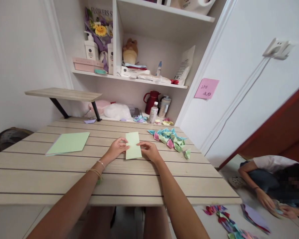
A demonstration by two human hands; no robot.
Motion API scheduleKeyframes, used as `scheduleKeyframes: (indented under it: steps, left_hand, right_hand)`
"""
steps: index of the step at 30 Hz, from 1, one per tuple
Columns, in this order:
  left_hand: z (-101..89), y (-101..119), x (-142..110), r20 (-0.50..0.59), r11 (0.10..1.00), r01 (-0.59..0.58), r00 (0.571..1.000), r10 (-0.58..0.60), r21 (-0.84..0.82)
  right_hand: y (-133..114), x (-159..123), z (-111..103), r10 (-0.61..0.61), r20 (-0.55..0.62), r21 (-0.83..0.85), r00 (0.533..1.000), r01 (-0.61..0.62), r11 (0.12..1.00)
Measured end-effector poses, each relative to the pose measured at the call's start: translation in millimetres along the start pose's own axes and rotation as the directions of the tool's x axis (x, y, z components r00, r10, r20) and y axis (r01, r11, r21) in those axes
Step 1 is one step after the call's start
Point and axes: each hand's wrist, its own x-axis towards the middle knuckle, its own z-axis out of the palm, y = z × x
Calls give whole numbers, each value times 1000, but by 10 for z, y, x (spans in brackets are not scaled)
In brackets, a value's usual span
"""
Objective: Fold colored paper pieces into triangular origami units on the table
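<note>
1. Centrally, between the near and far edges of the table (129, 186), a pale green paper rectangle (133, 146) is held upright lengthwise; whether it touches the tabletop I cannot tell.
2. The left hand (116, 148) grasps its left edge between thumb and fingers.
3. The right hand (149, 150) grasps its right edge with the fingertips.
4. Toward the table's left edge lie larger flat sheets (69, 142), the top one pale green.
5. Near the far right corner, folded paper pieces (167, 133) in blue, green and pink cluster together.
6. Near the far left corner stands a wooden riser (63, 94).
</note>
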Motion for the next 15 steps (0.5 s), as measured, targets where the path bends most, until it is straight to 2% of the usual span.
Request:
scheduleKeyframes:
  steps: [4,8,12,15]
  left_hand:
    - [16,49,-8,-46,999,-48,998,49,12]
    - [48,42,-28,-23,998,-55,998,55,-8]
    - [89,-15,-29,-97,995,-61,993,69,83]
    - [107,-39,-12,-104,997,-58,993,62,43]
  right_hand:
    - [-25,-6,35,71,-132,48,989,-65,997]
    - [-24,-3,85,139,-244,141,960,-107,984]
    - [-12,9,138,156,-269,205,950,-101,974]
    - [-31,11,161,158,-226,277,961,-93,956]
